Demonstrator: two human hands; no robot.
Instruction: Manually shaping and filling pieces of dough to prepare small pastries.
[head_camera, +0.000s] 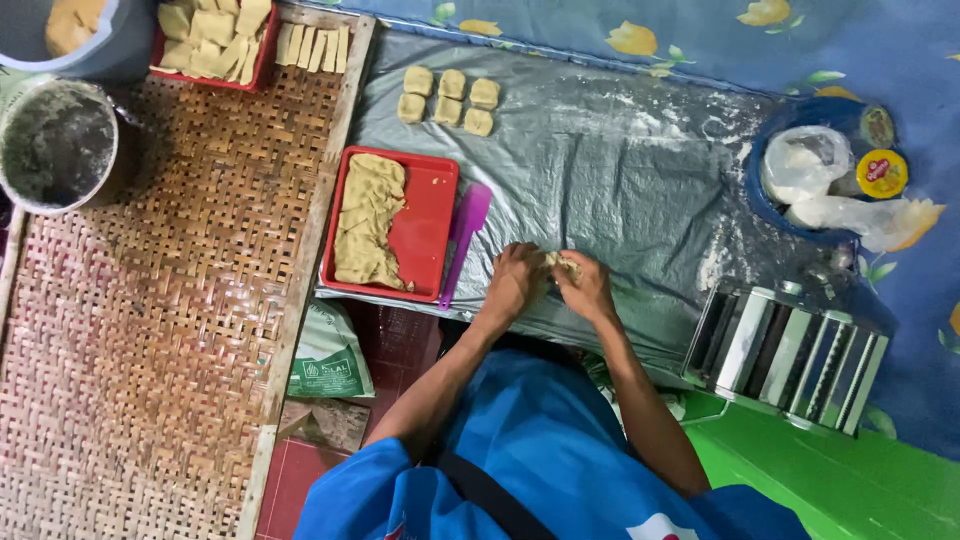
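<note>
Far left: a round grey metal bucket dusted with flour (55, 140) stands on a woven bamboo tray with a wooden rim (150, 330), beside a blue-grey plastic tub holding a lump of dough (70, 30).
Top left: a red plastic tray stacked with cut pale-yellow dough squares (210, 40) sits at the woven tray's far end, with a row of thin dough strips (315, 45) just beside it.
Left of centre: a second red rectangular plastic tray (430, 225) carries a ragged slab of tan dough (365, 220) on its left half; a purple plastic scraper (462, 235) lies along its right edge.
Surface: a grey plastic sheet dusted with flour (620, 170) covers the surface; five small dough blocks (448, 98) rest near its far edge, well apart from the hands.
Centre: the left hand (512, 285) and right hand (588, 287) meet at the sheet's near edge, both grips clenched together on a small piece of pale dough (560, 263).
Step in hand: by the look of it, the piece is being pressed or shaped between the fingers.
Next move: likely calls for a floured patch of the sheet or a place among the blocks; the scraper and red tray crowd the left side.
Right: a blue round bowl holding white plastic bags and a yellow-lidded jar (835, 175) sits at the sheet's end.
Near right: a steel hand-cranked roller machine (790, 365) stands on a green ledge (850, 480), near the right forearm.
</note>
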